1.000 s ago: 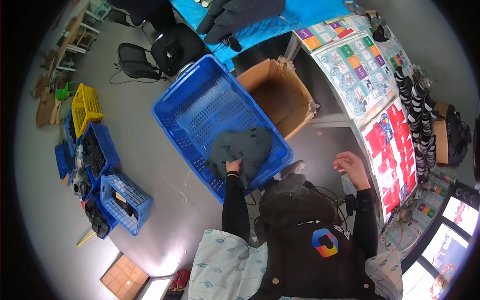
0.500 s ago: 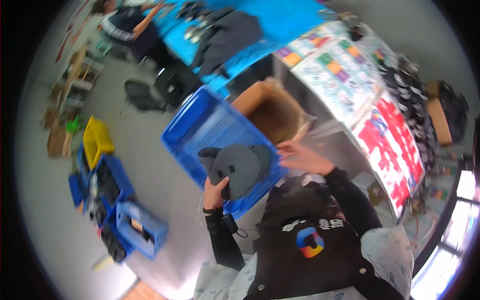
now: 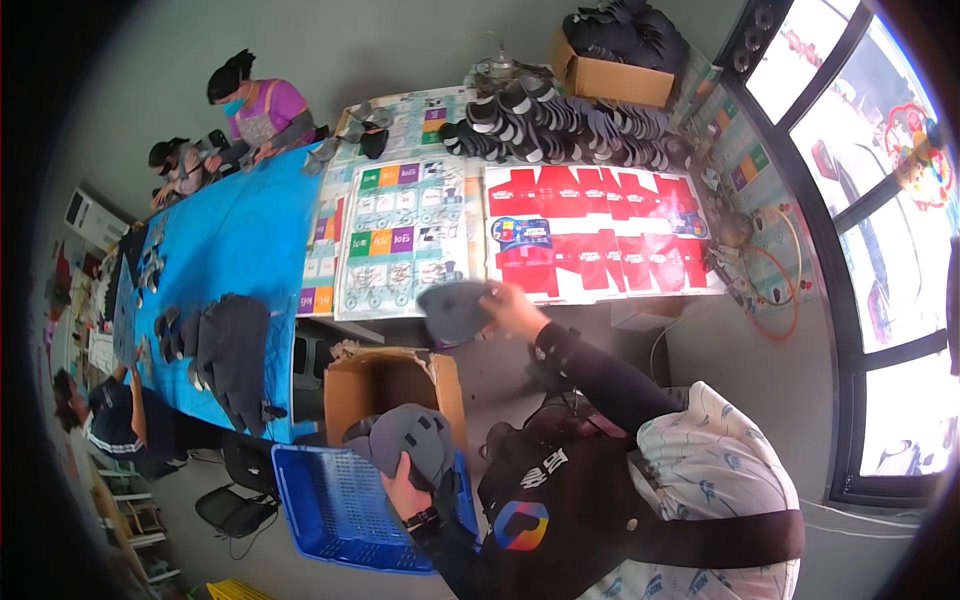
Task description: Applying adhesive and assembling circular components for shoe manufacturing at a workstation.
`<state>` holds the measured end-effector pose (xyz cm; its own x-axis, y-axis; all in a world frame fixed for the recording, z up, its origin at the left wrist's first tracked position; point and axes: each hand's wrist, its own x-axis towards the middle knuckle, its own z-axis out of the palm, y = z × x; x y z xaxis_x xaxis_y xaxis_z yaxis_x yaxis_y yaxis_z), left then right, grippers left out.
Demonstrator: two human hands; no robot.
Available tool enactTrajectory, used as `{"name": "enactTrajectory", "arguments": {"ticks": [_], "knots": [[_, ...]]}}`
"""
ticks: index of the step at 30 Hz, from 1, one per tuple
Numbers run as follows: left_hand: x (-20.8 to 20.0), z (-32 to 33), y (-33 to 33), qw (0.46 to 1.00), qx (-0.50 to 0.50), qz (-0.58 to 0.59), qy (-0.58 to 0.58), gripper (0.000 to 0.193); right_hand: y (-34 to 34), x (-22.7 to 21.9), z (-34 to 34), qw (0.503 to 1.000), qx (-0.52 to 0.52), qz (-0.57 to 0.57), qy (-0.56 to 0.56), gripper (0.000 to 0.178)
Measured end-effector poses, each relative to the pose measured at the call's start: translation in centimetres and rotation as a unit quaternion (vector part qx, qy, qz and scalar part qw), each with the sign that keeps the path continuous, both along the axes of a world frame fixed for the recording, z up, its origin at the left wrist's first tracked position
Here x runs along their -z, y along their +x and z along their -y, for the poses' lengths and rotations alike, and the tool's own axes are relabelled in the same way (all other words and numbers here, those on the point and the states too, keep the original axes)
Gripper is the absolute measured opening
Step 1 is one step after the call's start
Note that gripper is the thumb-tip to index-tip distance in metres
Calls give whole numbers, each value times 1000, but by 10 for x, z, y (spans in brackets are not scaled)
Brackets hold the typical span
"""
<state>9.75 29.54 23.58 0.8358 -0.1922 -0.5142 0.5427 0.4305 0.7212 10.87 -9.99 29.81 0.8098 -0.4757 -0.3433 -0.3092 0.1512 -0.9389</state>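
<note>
My left hand (image 3: 403, 490) grips a stack of dark grey, soft-looking cut pieces (image 3: 412, 438) with small slots in them, held over the blue plastic crate (image 3: 340, 545). My right hand (image 3: 515, 312) is raised near the front edge of the table, its fingers closed on another dark grey cut piece (image 3: 453, 311), slightly blurred. What exactly these pieces are for cannot be made out. Behind the crate stands an open cardboard box (image 3: 450, 385), partly covered by the stack.
Red-and-white printed sheets (image 3: 600, 235) cover the table ahead. Rows of dark grey pieces (image 3: 560, 125) lie at its back, beside a filled cardboard box (image 3: 625, 80). On the left, a blue-covered table (image 3: 240, 230) has people working around it. Windows (image 3: 860, 200) are at right.
My view has swung right, toward the printed sheets. My right hand has left the crate's edge and now holds a dark grey piece by the table. The left still grips its stack.
</note>
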Motion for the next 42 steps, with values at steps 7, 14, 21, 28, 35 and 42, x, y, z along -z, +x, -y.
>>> {"name": "enactTrajectory", "arguments": {"ticks": [7, 14, 21, 28, 35, 42], "knots": [[-17, 98, 3, 996, -27, -63, 58, 52, -2, 154, 218, 990, 123, 42, 55, 37], [-21, 187, 8, 986, -7, -42, 162, 45, -17, 209, 278, 989, 4, -29, 144, 35], [-26, 216, 19, 988, -23, -33, 151, 48, 1, 227, 285, 983, -54, -54, 169, 30], [-35, 233, 26, 987, -16, -15, 157, 38, 14, 248, 285, 980, -82, -71, 166, 36], [-48, 254, 32, 984, 10, 21, 174, 43, 14, 207, 282, 930, -99, -162, -314, 52], [-47, 318, 65, 980, 153, 92, 84, 47, -7, 30, 178, 955, -281, 96, -2, 61]]}}
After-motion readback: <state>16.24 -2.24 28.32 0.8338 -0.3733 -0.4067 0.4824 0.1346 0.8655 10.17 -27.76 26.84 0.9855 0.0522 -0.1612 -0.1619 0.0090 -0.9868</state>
